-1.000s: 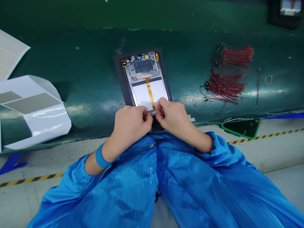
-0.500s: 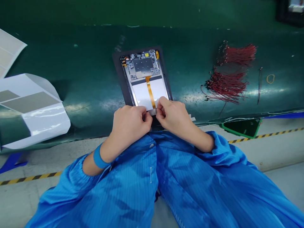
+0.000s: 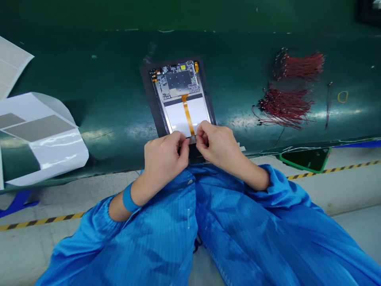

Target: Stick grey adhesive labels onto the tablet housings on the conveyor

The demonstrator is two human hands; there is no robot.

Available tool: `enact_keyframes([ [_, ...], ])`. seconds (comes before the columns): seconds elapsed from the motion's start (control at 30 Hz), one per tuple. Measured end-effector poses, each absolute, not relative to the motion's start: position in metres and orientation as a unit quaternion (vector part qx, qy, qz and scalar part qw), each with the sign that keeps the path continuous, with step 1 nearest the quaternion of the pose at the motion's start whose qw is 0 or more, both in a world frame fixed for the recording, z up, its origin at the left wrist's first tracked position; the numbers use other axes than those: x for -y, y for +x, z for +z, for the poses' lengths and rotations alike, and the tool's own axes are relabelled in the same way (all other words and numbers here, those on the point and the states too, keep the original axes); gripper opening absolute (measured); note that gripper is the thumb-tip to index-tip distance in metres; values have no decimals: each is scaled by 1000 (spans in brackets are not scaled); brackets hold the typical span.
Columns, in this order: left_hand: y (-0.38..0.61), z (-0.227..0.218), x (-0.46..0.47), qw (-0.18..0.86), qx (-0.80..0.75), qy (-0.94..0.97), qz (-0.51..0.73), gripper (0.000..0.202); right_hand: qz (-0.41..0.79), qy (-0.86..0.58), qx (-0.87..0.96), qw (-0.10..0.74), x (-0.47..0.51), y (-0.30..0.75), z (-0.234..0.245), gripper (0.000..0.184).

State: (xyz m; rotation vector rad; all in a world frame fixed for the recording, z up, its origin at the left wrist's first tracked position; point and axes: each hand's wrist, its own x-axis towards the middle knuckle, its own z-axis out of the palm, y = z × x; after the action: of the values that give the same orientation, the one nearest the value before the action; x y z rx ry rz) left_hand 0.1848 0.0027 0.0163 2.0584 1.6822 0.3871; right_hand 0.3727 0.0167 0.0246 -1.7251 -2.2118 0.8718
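Observation:
An opened tablet (image 3: 175, 115) lies in front of me on a dark pad (image 3: 148, 85). Its circuit board (image 3: 178, 81) sits at the far end, and an orange ribbon cable (image 3: 187, 113) runs down over the white battery area towards me. At the tablet's near edge, my left hand (image 3: 166, 155) has thumb and fingertips brought together. My right hand (image 3: 218, 145) pinches beside it, close to the cable's near end. Whatever lies between the fingertips of either hand is too small or hidden to name.
Two bundles of dark red wires (image 3: 285, 105) lie to the right, with a yellow rubber band (image 3: 342, 96) beyond them. White sheets with grey pads (image 3: 59, 155) are at the left. A green-rimmed bin (image 3: 306, 160) sits below the table's front edge.
My left hand has shifted slightly, its thumb and fingers changing position at the tablet's near edge. My right hand stays nearly where it was. The view has moved a little.

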Motion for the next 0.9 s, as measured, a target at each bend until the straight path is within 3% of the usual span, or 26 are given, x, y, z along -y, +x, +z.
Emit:
enact_keyframes([
  [0.37, 183, 17, -11, 270, -622, 722, 141, 20, 299, -587, 742, 122, -18, 373, 25, 8],
  [0.53, 178, 22, -16, 367, -595, 695, 170, 20, 365, -564, 718, 179, -20, 377, 25, 8],
  [0.9, 182, 20, -17, 266, -620, 735, 73, 18, 301, -585, 748, 91, -20, 371, 29, 10],
])
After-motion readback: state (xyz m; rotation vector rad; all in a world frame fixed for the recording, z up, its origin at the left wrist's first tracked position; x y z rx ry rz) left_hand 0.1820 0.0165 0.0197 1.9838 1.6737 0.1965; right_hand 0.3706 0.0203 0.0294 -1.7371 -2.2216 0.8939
